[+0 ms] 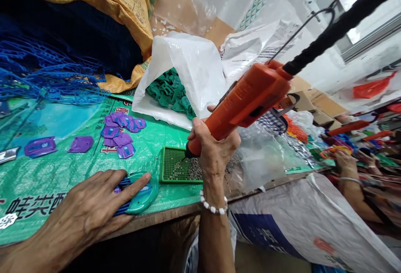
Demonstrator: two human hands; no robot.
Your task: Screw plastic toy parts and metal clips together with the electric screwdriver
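Note:
My left hand lies flat with fingers stretched over a green oval plastic part with blue and purple pieces on it, near the table's front edge. My right hand is wrapped round an orange electric screwdriver that hangs from a black cable and wire hook. Its tip points down into a green perforated tray holding several small screws.
Purple plastic pieces lie scattered on the green printed sheet. Blue plastic frames are piled at the left, a white bag of green parts stands behind the tray. Another person's hand works at the right.

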